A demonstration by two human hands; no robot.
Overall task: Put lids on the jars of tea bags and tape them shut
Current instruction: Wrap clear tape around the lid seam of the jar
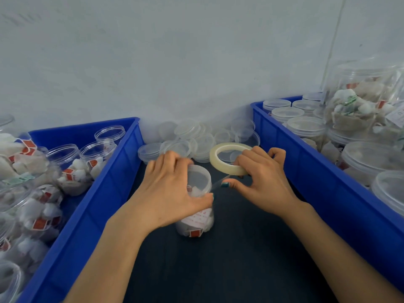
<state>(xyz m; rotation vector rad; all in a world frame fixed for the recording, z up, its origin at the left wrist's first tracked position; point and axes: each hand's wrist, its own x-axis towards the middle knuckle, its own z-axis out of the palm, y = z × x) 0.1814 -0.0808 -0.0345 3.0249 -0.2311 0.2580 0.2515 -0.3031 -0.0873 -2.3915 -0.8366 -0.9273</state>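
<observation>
A clear jar of tea bags [197,221] stands upright on the dark table between two blue bins, with a clear lid [200,178] on top. My left hand [172,189] grips it around the lid and upper wall. My right hand [260,180] holds a roll of clear tape [227,158] just right of the jar. A short strip of tape [219,182] stretches from the roll to the jar's rim, and my right thumb rests on it.
A pile of loose clear lids [196,138] lies behind the jar against the wall. The left blue bin [105,193] holds several open jars of tea bags. The right blue bin [317,171] holds several lidded jars. A dark table surface [229,259] runs between them.
</observation>
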